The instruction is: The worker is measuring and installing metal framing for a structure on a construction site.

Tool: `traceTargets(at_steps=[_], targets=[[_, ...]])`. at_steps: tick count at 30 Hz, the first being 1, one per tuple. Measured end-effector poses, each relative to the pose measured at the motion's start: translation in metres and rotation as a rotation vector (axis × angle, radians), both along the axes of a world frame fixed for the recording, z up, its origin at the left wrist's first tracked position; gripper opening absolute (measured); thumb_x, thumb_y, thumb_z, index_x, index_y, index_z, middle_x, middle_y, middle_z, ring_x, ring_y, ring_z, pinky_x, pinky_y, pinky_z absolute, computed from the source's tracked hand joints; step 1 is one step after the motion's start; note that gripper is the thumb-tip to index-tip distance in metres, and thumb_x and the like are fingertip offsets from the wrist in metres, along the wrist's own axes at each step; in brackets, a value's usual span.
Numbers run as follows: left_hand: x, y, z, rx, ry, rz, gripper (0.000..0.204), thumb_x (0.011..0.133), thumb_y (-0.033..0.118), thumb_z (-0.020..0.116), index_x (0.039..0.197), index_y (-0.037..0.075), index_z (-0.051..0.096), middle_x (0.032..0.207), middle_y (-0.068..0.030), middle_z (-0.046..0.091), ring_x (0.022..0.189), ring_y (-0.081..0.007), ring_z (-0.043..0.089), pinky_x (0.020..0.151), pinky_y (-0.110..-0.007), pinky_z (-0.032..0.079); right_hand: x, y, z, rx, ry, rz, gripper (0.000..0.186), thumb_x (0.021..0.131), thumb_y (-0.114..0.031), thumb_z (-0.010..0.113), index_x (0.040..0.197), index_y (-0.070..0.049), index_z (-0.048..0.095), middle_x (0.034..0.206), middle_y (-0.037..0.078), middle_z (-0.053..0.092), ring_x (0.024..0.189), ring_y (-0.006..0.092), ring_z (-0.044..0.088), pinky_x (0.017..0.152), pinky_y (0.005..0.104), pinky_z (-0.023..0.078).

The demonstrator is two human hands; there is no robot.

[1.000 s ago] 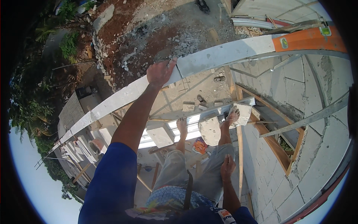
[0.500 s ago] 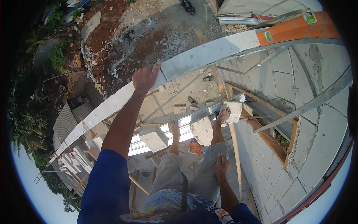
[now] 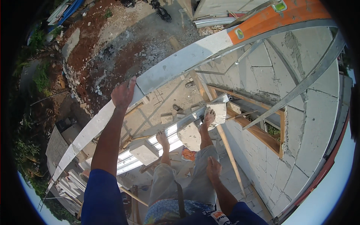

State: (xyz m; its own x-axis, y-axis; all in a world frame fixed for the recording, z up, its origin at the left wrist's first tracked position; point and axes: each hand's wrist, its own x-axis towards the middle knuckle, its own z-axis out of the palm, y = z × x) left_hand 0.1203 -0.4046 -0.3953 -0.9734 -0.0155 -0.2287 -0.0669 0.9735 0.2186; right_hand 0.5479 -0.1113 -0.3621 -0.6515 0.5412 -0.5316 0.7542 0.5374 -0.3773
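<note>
My left hand [image 3: 123, 93] grips the top of a narrow wall of pale concrete blocks, its thumb close to a joint. Just right of that joint lies a long pale block [image 3: 168, 73]. Farther right, an orange spirit level [image 3: 281, 18] with greenish vials rests along the wall top. My right hand [image 3: 214, 169] is curled closed over my right thigh, with nothing visible in it. Below, my bare left foot is on a bright ribbed metal plank [image 3: 171, 132], and my right foot is on a rough pale block [image 3: 220, 112].
A broken block [image 3: 189, 136] and a squared block [image 3: 143, 154] sit on the plank, high above the floor. To the right are a slanting metal bar [image 3: 300, 90], a wooden window frame [image 3: 282, 138] and a block wall [image 3: 311, 131]. A wooden pole [image 3: 229, 159] leans below.
The whole scene has shifted left and slightly down in view. My left hand keeps its grip beside the joint, and my right hand stays at my thigh.
</note>
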Motion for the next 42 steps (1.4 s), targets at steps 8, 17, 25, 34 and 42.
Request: traceTargets(at_steps=[8,17,25,34,42], targets=[[0.002,-0.002,-0.007,-0.019,0.084,-0.025,0.057,0.093,0.056,0.043,0.086,0.007,0.071,0.080,-0.0208,0.067,0.077,-0.0399,0.065,0.067,-0.049,0.050,0.008,0.000,-0.008,0.021,0.043,-0.032,0.027,0.092,-0.028,0.055,0.101,-0.006,0.067,0.093,0.019,0.067,0.089,0.0394,0.064,0.077,0.0452,0.050],[0.000,-0.001,-0.012,-0.005,0.077,-0.040,0.060,0.094,0.056,0.042,0.084,0.004,0.070,0.079,-0.0225,0.066,0.075,-0.0405,0.064,0.067,-0.050,0.049,0.000,-0.001,0.001,0.021,-0.013,-0.025,0.025,0.091,-0.029,0.056,0.102,-0.009,0.067,0.093,0.018,0.067,0.088,0.0392,0.064,0.076,0.0461,0.050],[0.001,0.001,-0.014,-0.004,0.082,-0.034,0.059,0.094,0.056,0.042,0.086,0.005,0.071,0.081,-0.0226,0.067,0.076,-0.0410,0.065,0.067,-0.049,0.050,-0.002,0.000,0.003,0.035,-0.011,-0.016,0.023,0.090,-0.027,0.057,0.099,-0.008,0.067,0.091,0.018,0.067,0.086,0.0394,0.064,0.075,0.0466,0.050],[0.000,0.004,-0.006,-0.004,0.087,-0.023,0.053,0.093,0.055,0.045,0.081,0.011,0.071,0.075,-0.0199,0.067,0.073,-0.0400,0.065,0.065,-0.049,0.051,0.007,0.003,-0.008,0.047,0.063,0.010,0.022,0.091,-0.024,0.057,0.097,-0.005,0.067,0.085,0.019,0.067,0.081,0.0379,0.066,0.071,0.0455,0.051],[0.003,-0.004,-0.009,-0.007,0.080,0.008,0.049,0.093,0.053,0.046,0.084,0.012,0.072,0.077,-0.0184,0.067,0.075,-0.0378,0.066,0.069,-0.047,0.052,0.016,-0.017,-0.017,0.037,0.093,0.048,0.023,0.092,-0.023,0.057,0.098,-0.004,0.067,0.086,0.020,0.067,0.081,0.0390,0.065,0.073,0.0452,0.050]])
